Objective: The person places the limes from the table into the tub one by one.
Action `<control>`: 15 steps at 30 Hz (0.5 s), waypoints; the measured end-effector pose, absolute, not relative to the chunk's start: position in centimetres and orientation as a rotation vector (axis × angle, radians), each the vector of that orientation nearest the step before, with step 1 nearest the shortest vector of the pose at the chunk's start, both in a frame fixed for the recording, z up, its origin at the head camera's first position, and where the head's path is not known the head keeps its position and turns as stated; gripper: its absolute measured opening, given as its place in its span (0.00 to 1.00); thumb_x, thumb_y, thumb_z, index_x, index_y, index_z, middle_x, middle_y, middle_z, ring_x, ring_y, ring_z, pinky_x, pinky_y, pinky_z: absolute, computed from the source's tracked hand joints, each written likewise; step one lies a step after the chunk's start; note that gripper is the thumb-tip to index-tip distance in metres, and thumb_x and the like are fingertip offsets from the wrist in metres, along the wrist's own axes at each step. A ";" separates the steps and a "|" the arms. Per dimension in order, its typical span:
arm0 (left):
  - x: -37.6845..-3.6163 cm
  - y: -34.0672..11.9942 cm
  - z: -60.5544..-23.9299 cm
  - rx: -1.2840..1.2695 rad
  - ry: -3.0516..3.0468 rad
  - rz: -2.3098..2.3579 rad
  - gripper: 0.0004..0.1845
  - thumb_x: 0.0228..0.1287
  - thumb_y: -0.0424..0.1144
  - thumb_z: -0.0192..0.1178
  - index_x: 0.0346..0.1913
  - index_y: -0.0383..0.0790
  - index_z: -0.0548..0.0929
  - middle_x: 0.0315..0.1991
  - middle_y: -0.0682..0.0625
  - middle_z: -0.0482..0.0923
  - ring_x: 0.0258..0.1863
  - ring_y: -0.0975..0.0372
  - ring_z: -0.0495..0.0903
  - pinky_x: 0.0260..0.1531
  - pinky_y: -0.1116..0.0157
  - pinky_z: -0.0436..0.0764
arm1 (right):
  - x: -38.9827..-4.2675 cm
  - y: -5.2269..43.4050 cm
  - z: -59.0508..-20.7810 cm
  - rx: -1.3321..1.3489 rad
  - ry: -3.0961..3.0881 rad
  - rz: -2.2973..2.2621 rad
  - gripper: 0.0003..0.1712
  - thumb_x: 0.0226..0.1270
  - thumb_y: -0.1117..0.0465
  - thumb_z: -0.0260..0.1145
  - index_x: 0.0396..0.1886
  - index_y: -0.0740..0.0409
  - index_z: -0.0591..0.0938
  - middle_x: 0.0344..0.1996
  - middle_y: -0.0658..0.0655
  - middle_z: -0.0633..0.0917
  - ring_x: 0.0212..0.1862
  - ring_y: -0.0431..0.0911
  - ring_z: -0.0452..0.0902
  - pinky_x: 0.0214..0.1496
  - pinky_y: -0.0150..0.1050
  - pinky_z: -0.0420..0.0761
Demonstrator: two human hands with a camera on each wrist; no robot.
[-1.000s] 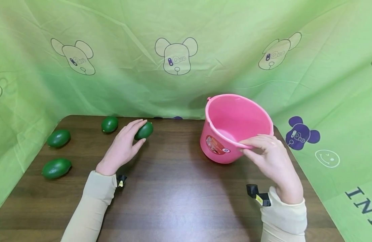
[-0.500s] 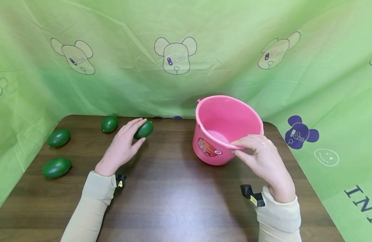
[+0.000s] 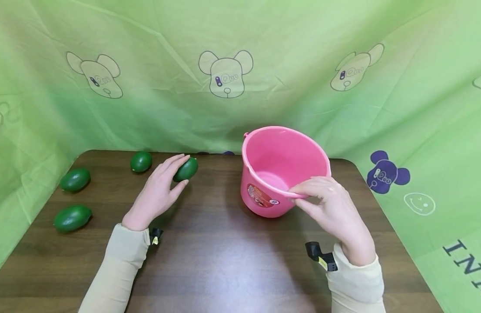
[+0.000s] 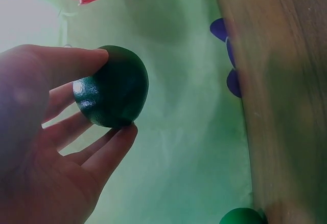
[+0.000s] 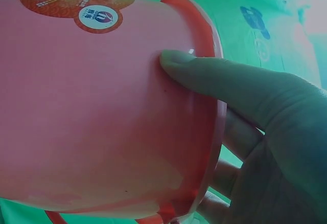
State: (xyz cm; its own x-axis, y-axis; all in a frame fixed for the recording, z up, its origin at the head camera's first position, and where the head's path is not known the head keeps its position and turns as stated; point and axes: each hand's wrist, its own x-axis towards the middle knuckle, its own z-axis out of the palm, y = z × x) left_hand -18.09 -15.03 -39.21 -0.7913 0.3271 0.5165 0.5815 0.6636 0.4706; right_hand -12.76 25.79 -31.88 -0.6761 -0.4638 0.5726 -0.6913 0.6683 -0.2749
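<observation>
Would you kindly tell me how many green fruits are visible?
4: one fruit in the grip of the left hand, a second fruit at the back of the table, a third fruit and fourth fruit on its left. The bucket may hide more.

Head view: looking forward and down over the table (image 3: 224, 261), taking in left hand (image 3: 156, 191) and right hand (image 3: 332, 211) from farthest back.
Left wrist view: facing the cloth (image 4: 173, 157) close behind the held green fruit (image 4: 116, 88), turned sideways.
Right wrist view: facing the pink bucket (image 5: 102, 111) closely from outside, turned sideways.
Head and left wrist: both showing that fruit.
Head and right wrist: both showing the sticker (image 5: 84, 5).
</observation>
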 end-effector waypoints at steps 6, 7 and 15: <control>-17.9 -15.0 -39.1 -0.717 -2.476 -0.898 0.35 0.66 0.31 0.69 0.75 0.40 0.69 0.71 0.44 0.68 0.67 0.48 0.69 0.64 0.47 0.70 | -12.4 25.5 -31.9 0.919 -2.408 0.666 0.18 0.46 0.68 0.82 0.38 0.48 0.92 0.34 0.39 0.88 0.42 0.42 0.81 0.51 0.37 0.73; -17.9 -15.1 -39.1 -0.715 -2.470 -0.899 0.35 0.66 0.31 0.69 0.75 0.40 0.70 0.71 0.44 0.68 0.67 0.48 0.69 0.64 0.47 0.70 | -12.4 25.4 -31.9 0.927 -2.404 0.664 0.18 0.46 0.68 0.82 0.39 0.48 0.92 0.34 0.39 0.88 0.42 0.42 0.81 0.51 0.37 0.73; -17.9 -15.8 -38.4 -0.693 -2.426 -0.889 0.34 0.65 0.30 0.69 0.73 0.38 0.71 0.71 0.44 0.68 0.69 0.48 0.68 0.66 0.49 0.68 | -12.1 24.6 -31.7 0.962 -2.393 0.676 0.17 0.47 0.66 0.82 0.38 0.47 0.92 0.35 0.39 0.88 0.42 0.41 0.81 0.51 0.37 0.73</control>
State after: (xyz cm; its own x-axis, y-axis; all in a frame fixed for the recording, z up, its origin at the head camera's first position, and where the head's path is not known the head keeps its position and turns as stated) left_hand -17.85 -15.84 -38.43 -0.7660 0.2954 0.5710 0.5944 0.6638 0.4539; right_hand -12.09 24.57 -31.70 -0.6432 -0.4958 0.5834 -0.7279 0.6325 -0.2650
